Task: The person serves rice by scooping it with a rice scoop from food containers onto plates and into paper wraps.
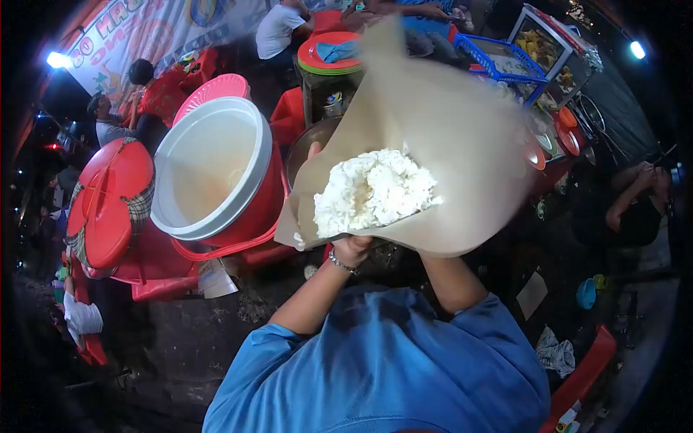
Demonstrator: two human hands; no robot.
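A sheet of brown wrapping paper [473,155] is lifted in front of me, its right side and top blurred. Cooked white rice [375,189] lies in a mound on its left part. My left hand [351,250], with a metal bracelet at the wrist, supports the paper from below. A fingertip shows at the paper's far left edge, so this hand is closed around it. Behind the paper's lower right, my right hand is hidden; only the right forearm [451,283] shows, reaching up under the sheet.
Left stands a large white tub [249,167] in a red bucket [254,224], beside a red round lid [108,206] with checked cloth. Stacked plates [328,66], a blue basket [509,61] and a glass food case [541,50] are farther back. People sit in the background.
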